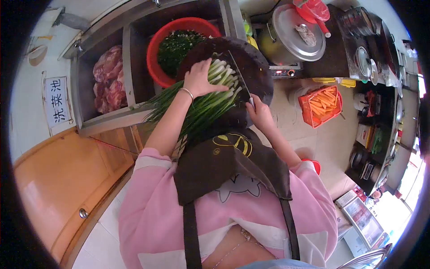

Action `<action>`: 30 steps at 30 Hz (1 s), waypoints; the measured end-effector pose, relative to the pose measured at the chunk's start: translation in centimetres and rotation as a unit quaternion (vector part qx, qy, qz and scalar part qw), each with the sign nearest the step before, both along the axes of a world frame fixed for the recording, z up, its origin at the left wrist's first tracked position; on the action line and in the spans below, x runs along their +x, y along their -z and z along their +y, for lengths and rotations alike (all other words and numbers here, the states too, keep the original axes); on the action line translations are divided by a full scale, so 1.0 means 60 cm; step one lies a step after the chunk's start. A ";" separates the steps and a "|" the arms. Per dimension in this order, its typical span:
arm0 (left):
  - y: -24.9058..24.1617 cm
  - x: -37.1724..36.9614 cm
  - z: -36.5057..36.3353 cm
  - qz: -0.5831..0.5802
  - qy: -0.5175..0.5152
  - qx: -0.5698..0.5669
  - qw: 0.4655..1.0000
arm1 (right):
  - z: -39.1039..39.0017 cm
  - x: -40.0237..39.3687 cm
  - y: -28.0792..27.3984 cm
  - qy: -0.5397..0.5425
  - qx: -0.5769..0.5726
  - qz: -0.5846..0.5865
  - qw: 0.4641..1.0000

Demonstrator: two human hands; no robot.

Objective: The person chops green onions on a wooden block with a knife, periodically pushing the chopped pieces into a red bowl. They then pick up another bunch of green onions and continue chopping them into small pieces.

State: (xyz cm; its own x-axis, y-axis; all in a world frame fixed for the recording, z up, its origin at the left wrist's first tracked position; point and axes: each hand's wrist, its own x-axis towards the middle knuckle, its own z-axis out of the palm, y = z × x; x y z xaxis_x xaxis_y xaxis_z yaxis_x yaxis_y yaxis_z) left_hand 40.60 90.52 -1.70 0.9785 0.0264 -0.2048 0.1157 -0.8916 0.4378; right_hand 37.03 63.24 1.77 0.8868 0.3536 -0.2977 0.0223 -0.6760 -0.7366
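Observation:
A large bunch of green onions (197,107) lies across a round dark chopping board (260,85), white ends toward the right and green tops hanging over the near left edge. My left hand (201,81) rests spread on the bunch, thumb apart from the fingers. In my right hand (260,112) is the handle of a kitchen knife (239,74). Its blade stands beside the white ends, pointing away from me. Behind the board, a red basin (154,54) holds chopped greens (174,49).
Raw meat (109,78) lies in the left basin of the metal sink (128,67). A lidded steel pot (291,40) sits on a cooker at the right. On the floor side, an orange basket (309,112) holds cut carrot-coloured sticks (323,102). Shelves with pans line the right.

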 end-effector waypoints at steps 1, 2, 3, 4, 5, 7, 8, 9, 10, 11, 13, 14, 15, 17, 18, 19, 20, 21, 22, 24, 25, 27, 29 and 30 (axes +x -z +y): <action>-0.032 -0.007 -0.011 0.056 0.016 -0.035 0.998 | -0.001 0.000 0.003 -0.001 -0.001 0.001 1.000; -0.055 -0.018 -0.025 0.112 0.032 -0.070 0.991 | -0.004 0.002 0.008 -0.004 0.004 -0.003 1.000; -0.065 -0.038 -0.040 0.073 0.041 -0.005 0.996 | -0.005 0.004 0.012 -0.006 0.011 -0.008 1.000; -0.083 -0.054 -0.058 0.076 0.049 0.036 0.995 | -0.005 0.005 0.014 -0.005 0.010 -0.006 1.000; -0.087 -0.071 -0.077 0.071 0.073 0.098 0.990 | -0.004 0.005 0.016 -0.009 0.003 -0.014 1.000; -0.074 -0.094 -0.103 0.056 0.097 0.156 0.981 | 0.000 0.003 0.015 -0.015 -0.005 -0.019 1.000; -0.068 -0.096 -0.106 0.058 0.097 0.155 0.981 | 0.002 0.003 0.012 -0.019 -0.007 -0.028 0.999; -0.064 -0.095 -0.107 0.056 0.089 0.160 0.982 | 0.004 0.005 0.010 -0.024 -0.010 -0.038 0.999; -0.061 -0.094 -0.107 0.052 0.080 0.164 0.982 | 0.004 0.011 0.013 -0.026 -0.010 -0.038 0.999; -0.055 -0.093 -0.105 0.053 0.076 0.164 0.982 | 0.003 0.023 0.019 -0.030 -0.053 -0.040 0.997; -0.050 -0.086 -0.092 0.060 0.054 0.098 0.992 | 0.002 0.050 0.026 -0.034 -0.094 -0.044 0.994; -0.048 -0.085 -0.091 0.060 0.053 0.098 0.992 | -0.002 0.063 0.027 -0.028 -0.094 -0.050 0.994; -0.051 -0.082 -0.090 0.065 0.039 0.083 0.994 | -0.004 0.073 0.024 -0.023 -0.095 -0.056 0.994; -0.052 -0.078 -0.092 0.071 0.023 0.065 0.995 | -0.008 0.083 0.016 -0.027 -0.114 -0.081 0.990; -0.052 -0.079 -0.094 0.066 0.018 0.082 0.994 | -0.009 0.085 0.014 -0.029 -0.132 -0.104 0.985; -0.053 -0.079 -0.096 0.062 0.014 0.098 0.993 | -0.009 0.083 0.015 -0.030 -0.134 -0.104 0.985; -0.054 -0.079 -0.098 0.062 0.013 0.096 0.993 | -0.006 0.077 0.016 -0.070 -0.144 -0.092 0.983; -0.058 -0.077 -0.098 0.062 0.011 0.115 0.991 | -0.003 0.074 0.017 -0.109 -0.155 -0.079 0.979; -0.060 -0.075 -0.099 0.063 0.010 0.135 0.989 | -0.001 0.074 0.016 -0.110 -0.156 -0.079 0.978; -0.058 -0.075 -0.097 0.068 0.013 0.124 0.990 | 0.001 0.077 0.007 -0.110 -0.184 -0.069 0.974; -0.056 -0.074 -0.096 0.072 0.014 0.115 0.991 | -0.001 0.084 -0.007 -0.105 -0.179 -0.065 0.976; -0.049 -0.075 -0.097 0.073 0.015 0.112 0.991 | -0.002 0.082 -0.022 -0.096 -0.166 -0.077 0.978; -0.043 -0.075 -0.098 0.074 0.014 0.111 0.991 | -0.002 0.075 -0.035 -0.088 -0.151 -0.090 0.980; -0.042 -0.076 -0.099 0.067 0.018 0.120 0.990 | -0.002 0.068 -0.041 -0.108 -0.158 -0.092 0.977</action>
State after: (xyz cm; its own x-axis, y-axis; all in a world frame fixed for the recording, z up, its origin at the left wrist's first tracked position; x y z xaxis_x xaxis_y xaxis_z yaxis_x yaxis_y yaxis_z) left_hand 36.04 84.57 0.79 0.9439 0.0564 -0.3255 0.1258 -0.9725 0.1962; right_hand 41.11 63.09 4.25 0.8498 0.4551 -0.2658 0.3023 -0.8340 -0.4615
